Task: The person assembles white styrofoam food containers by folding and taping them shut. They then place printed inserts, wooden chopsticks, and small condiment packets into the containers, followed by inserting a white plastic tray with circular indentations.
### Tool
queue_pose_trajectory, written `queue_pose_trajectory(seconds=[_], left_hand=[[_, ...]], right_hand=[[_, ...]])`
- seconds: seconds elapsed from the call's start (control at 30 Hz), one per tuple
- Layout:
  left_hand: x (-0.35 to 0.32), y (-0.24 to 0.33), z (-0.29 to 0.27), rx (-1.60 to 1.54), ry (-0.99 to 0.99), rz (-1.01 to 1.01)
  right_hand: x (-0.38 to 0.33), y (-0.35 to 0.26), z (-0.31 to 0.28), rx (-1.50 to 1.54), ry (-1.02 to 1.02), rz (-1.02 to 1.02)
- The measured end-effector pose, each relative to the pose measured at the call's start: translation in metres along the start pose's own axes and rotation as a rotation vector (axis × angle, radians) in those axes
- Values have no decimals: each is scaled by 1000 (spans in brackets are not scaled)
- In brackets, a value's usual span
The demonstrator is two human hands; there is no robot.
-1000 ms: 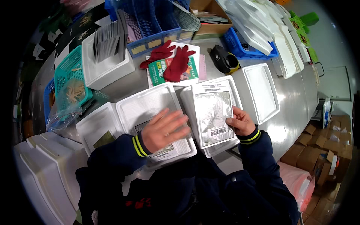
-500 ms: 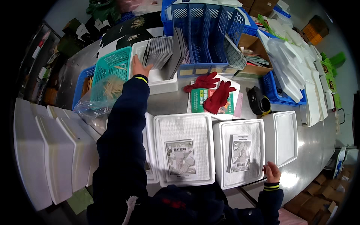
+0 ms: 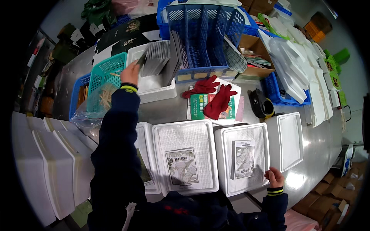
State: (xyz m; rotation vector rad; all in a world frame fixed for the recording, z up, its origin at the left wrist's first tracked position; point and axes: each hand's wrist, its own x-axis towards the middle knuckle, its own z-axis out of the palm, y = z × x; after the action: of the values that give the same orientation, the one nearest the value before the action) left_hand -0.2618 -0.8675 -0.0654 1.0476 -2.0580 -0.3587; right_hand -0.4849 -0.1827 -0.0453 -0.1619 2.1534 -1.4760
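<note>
Left hand [image 3: 130,73] gripping upright packets [image 3: 156,57], edges toward the person

A person's left hand [image 3: 131,73] reaches across a steel tabletop [image 3: 169,109] to a stack of grey packets [image 3: 156,57] standing in a white foam box [image 3: 154,86], fingers on the nearest packet. The right hand [image 3: 274,178] rests on the near corner of an open foam tray [image 3: 243,159] holding a printed leaflet [image 3: 244,159]; red gloves [image 3: 214,96] lie beyond.

Two open foam trays [image 3: 185,133] lie side by side, gloves [image 3: 216,96] behind, seemingly on a leaflet [image 3: 200,107].
</note>
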Motion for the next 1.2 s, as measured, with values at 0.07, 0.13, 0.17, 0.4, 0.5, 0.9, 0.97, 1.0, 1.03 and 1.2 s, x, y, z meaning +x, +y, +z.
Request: queue_pose_trajectory(seconds=[0.07,0.13,0.17,0.4,0.5,0.9,0.97,1.0,1.03,1.2], left_hand=[[-26,43,-26,-113,160,52],[-62,124,-67,-309,172,-9],[-79,147,-77,-265,196,280],[-236,331,-76,-286,-520,1174],[-281,385,-54,-272,-527,1096],[-381,477,-17,-308,-578,368],[-388,472,-21,-297,-592,298],[-390,468,-23,-305,-561,281],[-389,466,-24,-298,-551,281],[-383,460,-27,-343,-520,246]], right_hand=[[2,-6,3,14,21,-24],[5,-28,21,73,-62,-28],[4,-47,37,140,-174,-31],[10,-98,54,679,-946,213],[25,-79,3,552,-811,96],[182,-3,-213,-840,69,-617],[176,-3,-206,-735,66,-720],[168,-8,-194,-677,68,-767],[165,-13,-182,-713,26,-907],[154,14,-139,-1207,-89,-825]])
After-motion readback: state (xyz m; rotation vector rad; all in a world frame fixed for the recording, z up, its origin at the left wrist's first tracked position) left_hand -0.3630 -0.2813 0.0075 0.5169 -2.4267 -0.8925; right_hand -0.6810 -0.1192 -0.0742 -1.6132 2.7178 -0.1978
